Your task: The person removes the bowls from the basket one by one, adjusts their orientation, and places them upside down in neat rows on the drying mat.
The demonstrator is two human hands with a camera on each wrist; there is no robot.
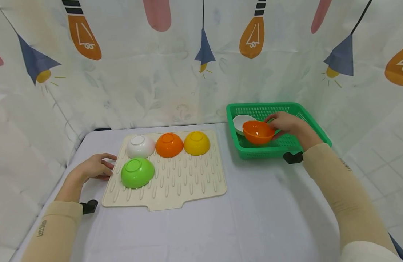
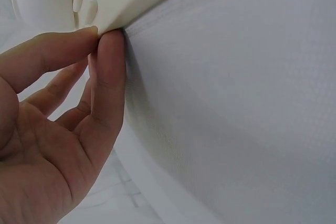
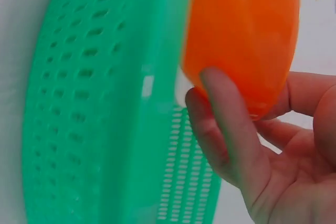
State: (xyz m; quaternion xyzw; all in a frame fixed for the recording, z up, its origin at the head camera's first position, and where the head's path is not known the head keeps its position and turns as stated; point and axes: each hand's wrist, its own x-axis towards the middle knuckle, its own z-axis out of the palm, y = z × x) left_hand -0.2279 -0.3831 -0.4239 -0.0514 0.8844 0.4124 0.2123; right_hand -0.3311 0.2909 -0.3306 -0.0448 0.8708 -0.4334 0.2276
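Right hand (image 1: 288, 123) grips orange bowl (image 1: 258, 132) in green basket (image 1: 314, 125) beside white bowl (image 1: 241, 122).

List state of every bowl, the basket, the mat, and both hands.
white bowl on mat: upside down
orange bowl on mat: upside down
yellow bowl: upside down
green bowl: upside down
held orange bowl: tilted, over basket
white bowl in basket: tilted, opening visible
green basket: upright on table
drying mat: flat
left hand: touching mat edge
right hand: grips held orange bowl
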